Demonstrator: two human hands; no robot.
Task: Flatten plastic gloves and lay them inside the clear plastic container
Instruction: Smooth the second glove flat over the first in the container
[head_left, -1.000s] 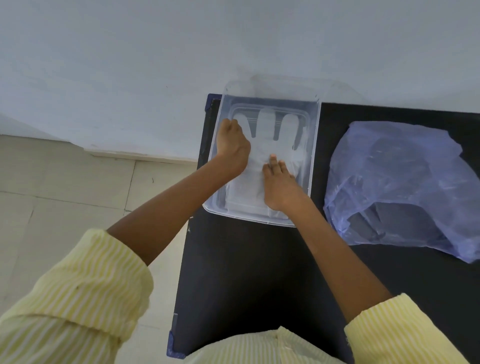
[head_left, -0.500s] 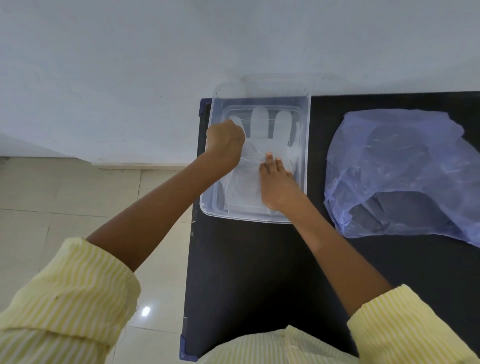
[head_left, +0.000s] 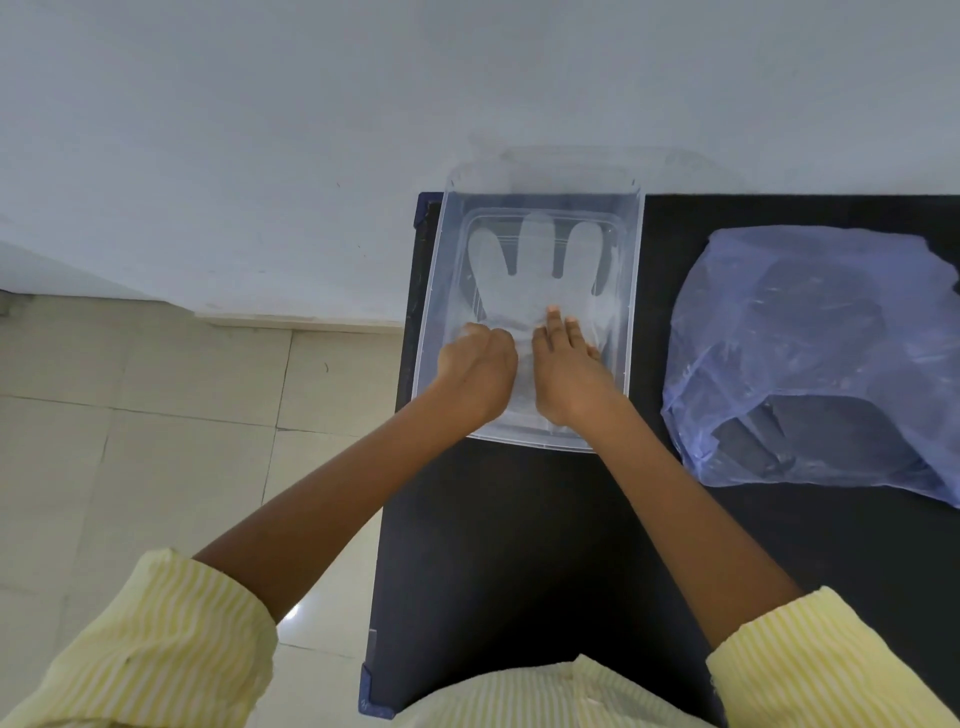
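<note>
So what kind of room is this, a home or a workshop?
Hard to say; probably a plain indoor workroom. A black table stands against a bare white wall over a tiled floor, holding only a clear plastic container and a bluish plastic bag.

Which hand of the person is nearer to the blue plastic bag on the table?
Right. The right hand lies flat in the clear container, on the side towards the blue plastic bag. The left hand is at the container's far side from the bag.
</note>
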